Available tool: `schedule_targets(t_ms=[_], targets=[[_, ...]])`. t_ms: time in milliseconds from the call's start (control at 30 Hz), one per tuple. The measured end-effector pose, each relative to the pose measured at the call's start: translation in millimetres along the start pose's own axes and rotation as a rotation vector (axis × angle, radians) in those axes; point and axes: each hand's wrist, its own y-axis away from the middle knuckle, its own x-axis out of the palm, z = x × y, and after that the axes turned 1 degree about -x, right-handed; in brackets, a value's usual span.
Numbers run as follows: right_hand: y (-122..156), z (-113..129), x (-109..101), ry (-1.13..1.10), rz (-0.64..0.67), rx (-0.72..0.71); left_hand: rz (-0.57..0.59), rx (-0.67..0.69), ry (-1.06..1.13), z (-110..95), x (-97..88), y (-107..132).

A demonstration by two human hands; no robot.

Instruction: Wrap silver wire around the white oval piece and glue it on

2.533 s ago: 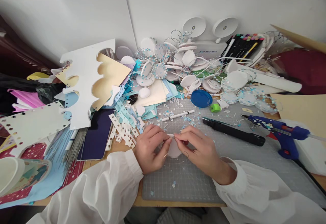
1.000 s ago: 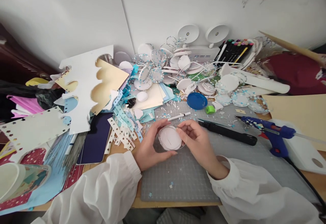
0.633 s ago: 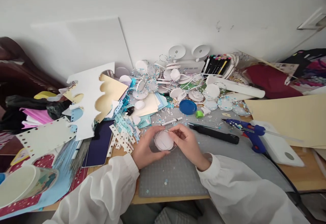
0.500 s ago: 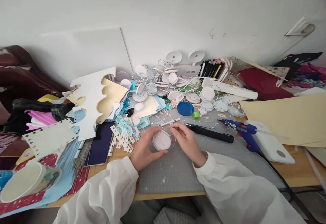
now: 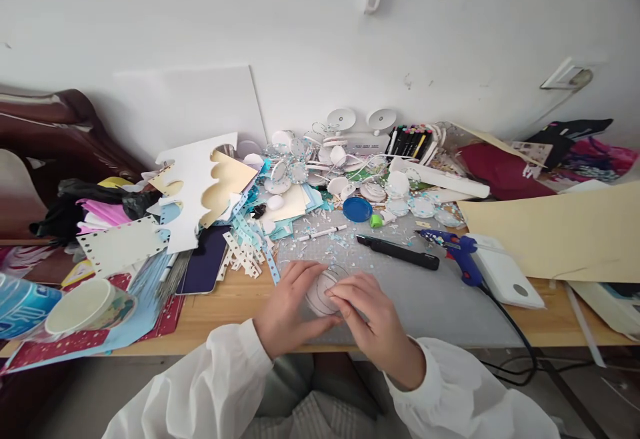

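Note:
Between my hands, near the table's front edge, is a round white disc (image 5: 316, 298) with a thin wire-like ring curving around and above it. My left hand (image 5: 287, 309) curls around the disc's left side, fingers behind it and thumb along its lower edge. The fingertips of my right hand (image 5: 373, 316) are pinched together over the disc's right part. What they pinch, if anything, is too small to make out. Beyond my hands a white pen (image 5: 323, 233) lies on the grey cutting mat (image 5: 425, 306), with a black utility knife (image 5: 397, 252) to its right.
A blue glue gun (image 5: 463, 256) rests against a white flat device (image 5: 505, 272) on the right. White discs and beaded wire pile up at the back, near a blue lid (image 5: 357, 209). Cut paper strips (image 5: 245, 252), a phone-like dark slab (image 5: 205, 262) and a paper cup (image 5: 85, 306) occupy the left.
Both hands have come down toward the table's front edge with the disc. My right fingertips have moved from beside the disc's rim to over its face. The camera view has shifted.

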Motion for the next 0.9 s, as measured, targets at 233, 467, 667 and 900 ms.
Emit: schedule_targets(t_ms=[233, 467, 667, 900], targets=[[16.5, 9.2, -4.5, -0.140, 0.016, -0.008, -0.015, -0.079, 0.087, -7.8, -1.5, 20.0], [22.6, 11.9, 2.3, -0.166, 0.029, -0.039, -0.025, -0.158, 0.125, -9.5, -3.0, 30.8], [38.1, 8.5, -10.7, -0.055, -0.069, 0.025, 0.034, -0.264, 0.133, -0.3, -4.8, 32.3], [31.1, -55.4, -46.2, 0.276, -0.156, 0.159, 0.077, -0.326, 0.140, 24.1, -2.6, 20.2]])
